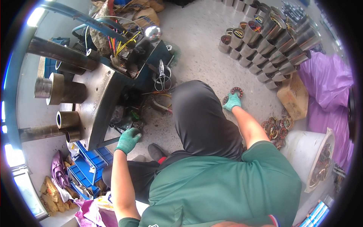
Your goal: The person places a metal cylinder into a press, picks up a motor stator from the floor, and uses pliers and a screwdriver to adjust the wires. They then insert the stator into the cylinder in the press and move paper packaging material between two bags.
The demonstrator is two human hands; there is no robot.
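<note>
Both my hands wear green gloves. My right hand [233, 102] reaches out low over the floor, its fingers closed on a ring-shaped motor stator [237, 90] with reddish-brown segments round its rim. Part of a similar ring peeks out at the left side of that glove. Beside the lower front of the metal press [99, 98], my left hand [129, 140] is curled, close to a thin bar; whatever lies inside its fingers is hidden. A pair of scissors [162, 75] rests at the press's right side.
Steel cylinders [261, 49], some with wires inside, stand stacked at the far right. Nearer are a cardboard box [293, 97], a pile of wound stators [278, 128], and a white drum [298, 149] holding more. Blue crates [89, 166] sit at lower left. Purple plastic sheeting [327, 87] hangs right.
</note>
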